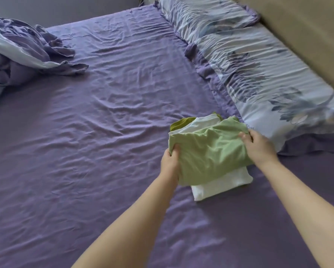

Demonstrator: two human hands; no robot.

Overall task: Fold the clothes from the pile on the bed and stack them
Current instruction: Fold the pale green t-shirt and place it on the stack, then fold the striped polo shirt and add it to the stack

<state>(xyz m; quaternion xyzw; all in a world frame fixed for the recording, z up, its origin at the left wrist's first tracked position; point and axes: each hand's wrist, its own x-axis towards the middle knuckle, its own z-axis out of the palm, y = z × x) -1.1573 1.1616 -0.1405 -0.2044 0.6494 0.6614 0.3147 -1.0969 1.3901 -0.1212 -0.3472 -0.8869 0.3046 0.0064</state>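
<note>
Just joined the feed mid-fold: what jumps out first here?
Both hands grip a folded light green garment, the left hand at its left edge and the right hand at its right, over a stack with a white folded piece beneath. A crumpled duvet lies far left; floral pillows line the right.

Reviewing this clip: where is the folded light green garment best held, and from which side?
By its two opposite side edges, one from each side, as the left hand and right hand grip the light green garment now; it is limp and wide, so one grip would probably let it sag.
</note>
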